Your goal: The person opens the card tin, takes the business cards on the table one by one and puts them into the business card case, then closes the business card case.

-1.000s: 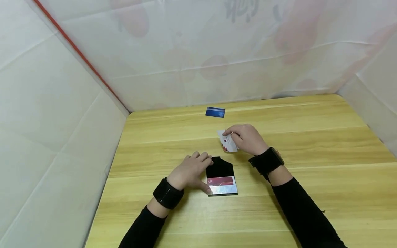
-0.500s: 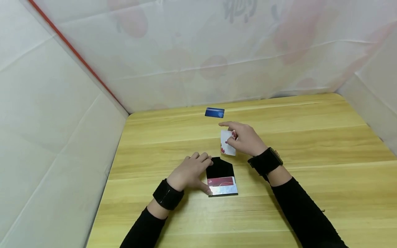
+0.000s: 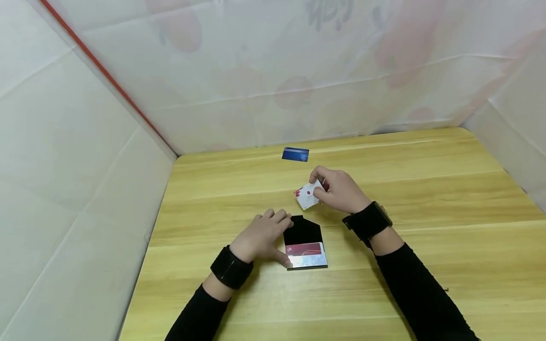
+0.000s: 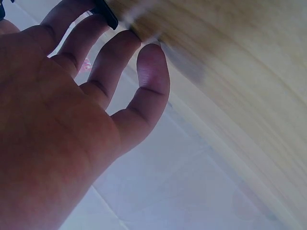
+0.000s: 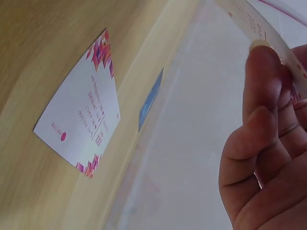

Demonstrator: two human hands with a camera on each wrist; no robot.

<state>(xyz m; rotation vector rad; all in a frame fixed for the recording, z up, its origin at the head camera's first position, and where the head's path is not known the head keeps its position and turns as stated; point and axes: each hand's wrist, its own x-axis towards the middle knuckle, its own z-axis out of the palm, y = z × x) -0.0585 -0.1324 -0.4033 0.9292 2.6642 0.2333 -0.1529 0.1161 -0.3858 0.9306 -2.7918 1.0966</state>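
Note:
My left hand (image 3: 260,237) holds the left side of an open black card holder (image 3: 302,231), its thumb at the lower corner and its fingertips at the flap. A red card (image 3: 304,249) shows in the holder's pocket, above a shiny silvery strip. My right hand (image 3: 341,192) pinches a white business card (image 5: 252,26) between thumb and fingers, farther back on the table. Under that hand, the right wrist view shows another white business card (image 5: 79,108) with pink and orange patterned corners on the wood. In the left wrist view, only a black edge (image 4: 106,13) of the holder shows beyond the curled fingers.
A blue card (image 3: 295,154) lies near the back edge of the wooden table (image 3: 222,189). White fabric walls (image 3: 256,71) enclose the table at the back and on both sides. Each wrist wears a black band (image 3: 232,266).
The right index finger, stretched out half a second ago, is now bent down at the card's upper edge. The white card in view has turned slantwise. The left hand and holder stay put.

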